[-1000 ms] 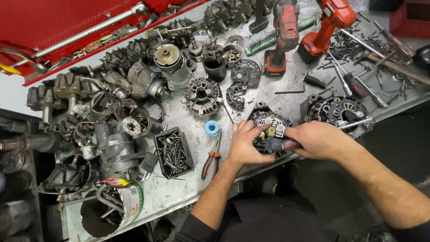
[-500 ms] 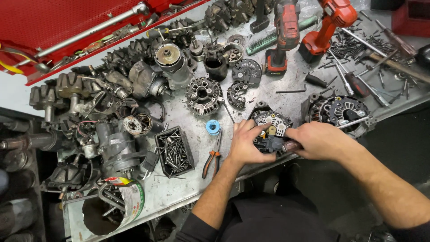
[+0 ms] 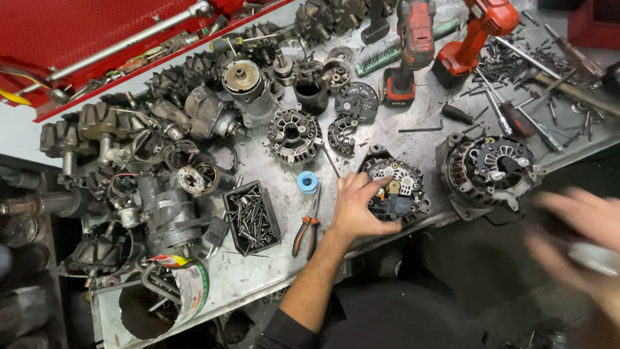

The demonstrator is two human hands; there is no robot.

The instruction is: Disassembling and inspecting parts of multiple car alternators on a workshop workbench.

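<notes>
My left hand (image 3: pixel 357 208) rests on an alternator (image 3: pixel 397 187) lying near the front edge of the metal workbench (image 3: pixel 258 274), fingers wrapped on its left side and on the dark part at its front. My right hand (image 3: pixel 575 236) is off the bench to the right, badly blurred by motion. It appears to hold something pale, but I cannot make out what. A second alternator (image 3: pixel 491 169) lies just right of the first one.
Orange-handled pliers (image 3: pixel 307 229), a blue roll (image 3: pixel 308 182) and a black tray of screws (image 3: pixel 250 218) lie left of my hand. Two red cordless drills (image 3: pixel 413 45) stand at the back. Alternator housings, rotors and loose bolts crowd the bench; an open can (image 3: pixel 161 297) sits front left.
My right hand has left the alternator and swung away to the right, off the bench. The left hand stays on the alternator.
</notes>
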